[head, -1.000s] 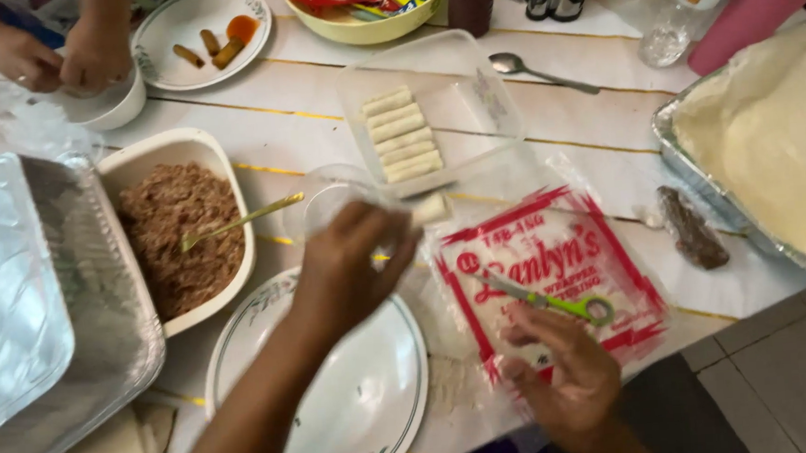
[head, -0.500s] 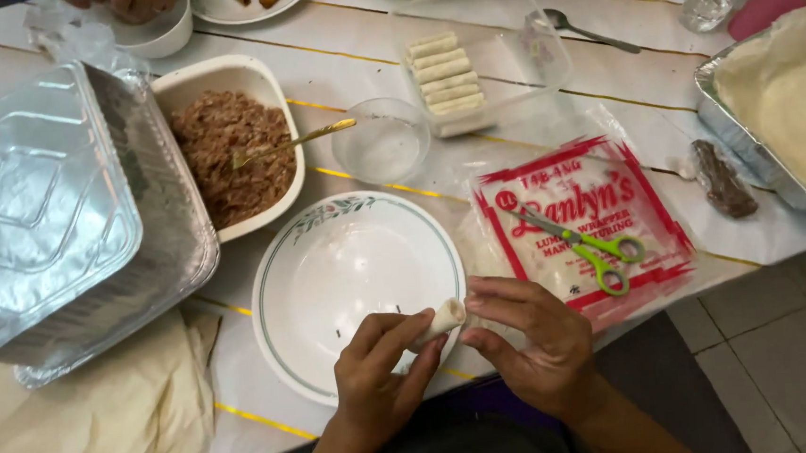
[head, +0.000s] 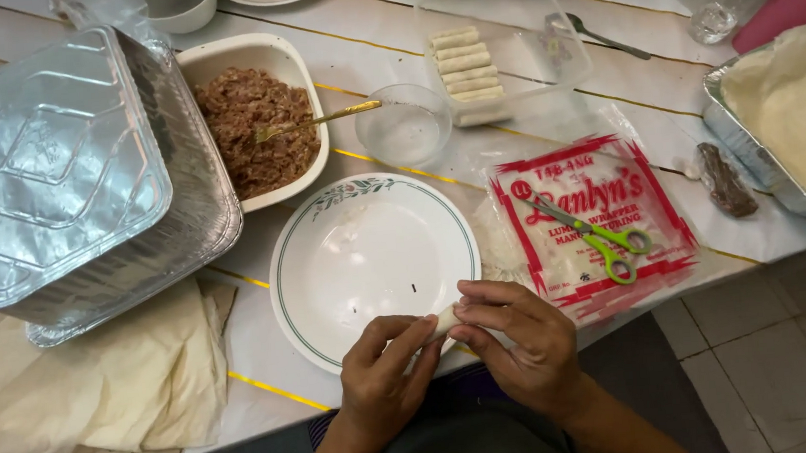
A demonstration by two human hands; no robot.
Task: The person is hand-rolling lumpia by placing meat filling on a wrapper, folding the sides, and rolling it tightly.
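Rolling step: my left hand (head: 383, 377) and right hand (head: 523, 341) pinch a small pale rolled wrapper (head: 445, 321) between fingertips at lower centre, over the white green-rimmed plate's (head: 363, 201) near edge. Next probably calls for sealing.

Both hands hide most of the small roll (head: 445, 320); right foil tray (head: 735, 128) cut off.

Home kitchen table (head: 600, 71), food dishes
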